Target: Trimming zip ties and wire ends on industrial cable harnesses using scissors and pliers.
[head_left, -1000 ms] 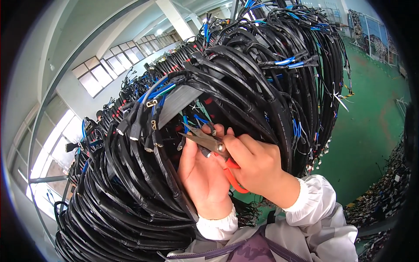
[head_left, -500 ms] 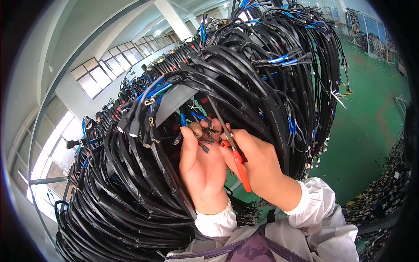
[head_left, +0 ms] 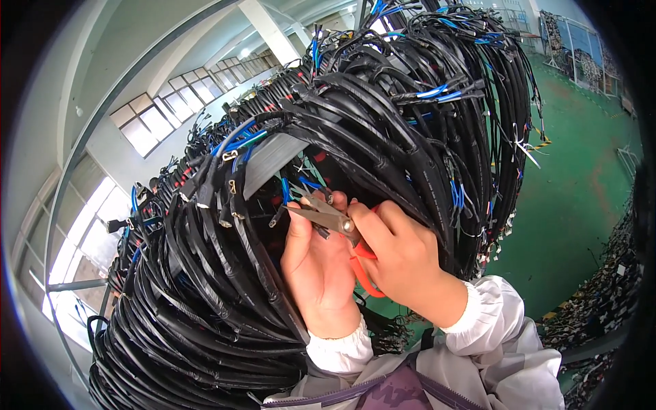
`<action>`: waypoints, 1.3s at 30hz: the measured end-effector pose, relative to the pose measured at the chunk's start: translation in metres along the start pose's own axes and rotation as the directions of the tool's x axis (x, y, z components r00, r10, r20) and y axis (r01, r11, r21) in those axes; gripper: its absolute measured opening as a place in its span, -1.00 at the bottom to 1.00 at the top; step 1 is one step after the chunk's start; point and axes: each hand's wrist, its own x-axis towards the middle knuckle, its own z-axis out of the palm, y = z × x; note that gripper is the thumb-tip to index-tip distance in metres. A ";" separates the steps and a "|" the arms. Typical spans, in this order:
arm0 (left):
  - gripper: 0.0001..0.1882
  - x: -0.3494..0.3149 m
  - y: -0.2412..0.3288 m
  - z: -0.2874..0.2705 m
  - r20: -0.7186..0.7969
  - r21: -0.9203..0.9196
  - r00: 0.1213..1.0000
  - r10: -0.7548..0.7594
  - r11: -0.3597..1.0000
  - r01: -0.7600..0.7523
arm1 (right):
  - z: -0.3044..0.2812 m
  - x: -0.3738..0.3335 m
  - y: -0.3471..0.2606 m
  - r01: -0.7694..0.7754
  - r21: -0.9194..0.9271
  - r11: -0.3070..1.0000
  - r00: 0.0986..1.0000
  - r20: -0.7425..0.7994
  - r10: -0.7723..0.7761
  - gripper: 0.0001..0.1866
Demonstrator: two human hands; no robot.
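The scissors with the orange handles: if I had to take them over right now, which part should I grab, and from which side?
Take the scissors by the orange handles, coming from below on the right. The metal blades stand open and point up-left into the black cable bundle, and the left hand blocks that side.

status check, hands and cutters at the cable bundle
Right hand gripping orange-handled cutters. Left hand among black cables, pinching wire ends at the blades. Hanging cable loops crowd both hands.

Both hands bare, no gloves: left hand (head_left: 321,270), right hand (head_left: 403,256). White sleeves (head_left: 488,314) with gathered elastic cuffs. Grey jacket body, dark purple collar patch, zip.
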 end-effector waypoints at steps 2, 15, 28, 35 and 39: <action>-0.70 0.000 0.001 -0.002 0.005 0.034 1.000 -0.005 0.999 0.004 | 0.002 0.000 0.002 0.009 -0.017 1.000 0.999 -0.052 -0.010 -0.60; -0.76 -0.005 0.002 -0.002 -0.028 0.045 1.000 -0.008 0.999 0.009 | 0.005 0.000 0.007 0.076 -0.167 0.983 0.995 -0.051 -0.085 -0.59; -0.74 -0.004 -0.001 0.004 -0.124 0.106 0.992 0.005 0.994 0.008 | -0.013 0.004 0.011 0.050 0.222 0.974 0.997 0.038 -0.060 -0.60; -0.79 -0.006 -0.011 0.004 -0.013 0.454 0.987 0.162 0.880 -0.138 | -0.056 0.005 -0.007 -0.007 0.429 0.903 0.988 0.145 -0.061 -0.73; -0.57 -0.024 -0.002 0.012 0.004 0.897 0.986 0.169 0.434 -0.078 | -0.072 0.011 -0.016 -0.073 0.428 0.901 0.986 0.164 0.002 -0.77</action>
